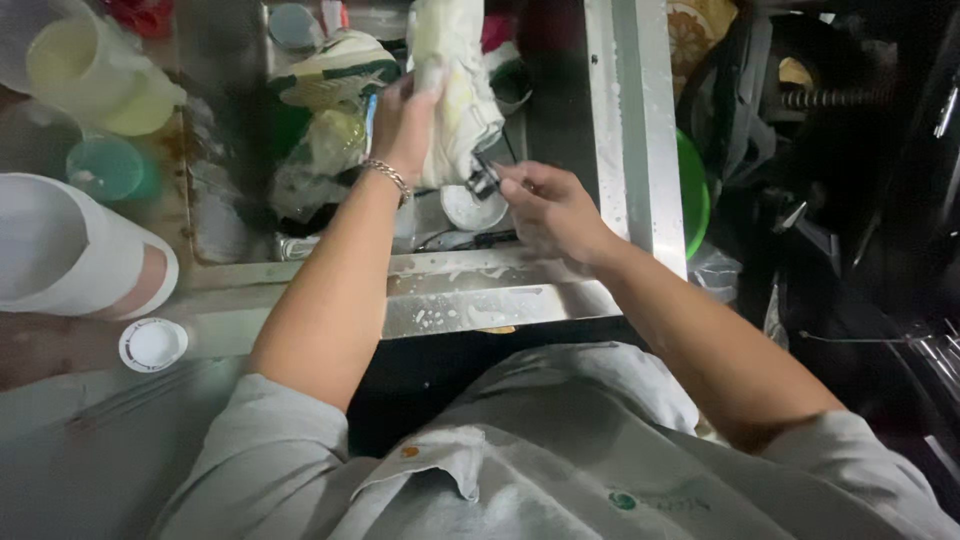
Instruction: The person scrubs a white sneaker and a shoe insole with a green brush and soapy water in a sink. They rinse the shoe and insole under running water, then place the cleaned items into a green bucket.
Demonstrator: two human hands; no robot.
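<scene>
My left hand (405,125) has its grip closed around a pale, soapy shoe (455,90), holding it upright over the steel sink (640,150). My right hand (550,205) pinches a small dark brush (484,180) against the shoe's lower end. A second shoe (335,70) lies in the sink behind.

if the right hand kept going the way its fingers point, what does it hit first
Probably the white shoe that the left hand holds over the sink. The right hand points up-left with a small dark brush already at its lower end, though depth is unclear.
</scene>
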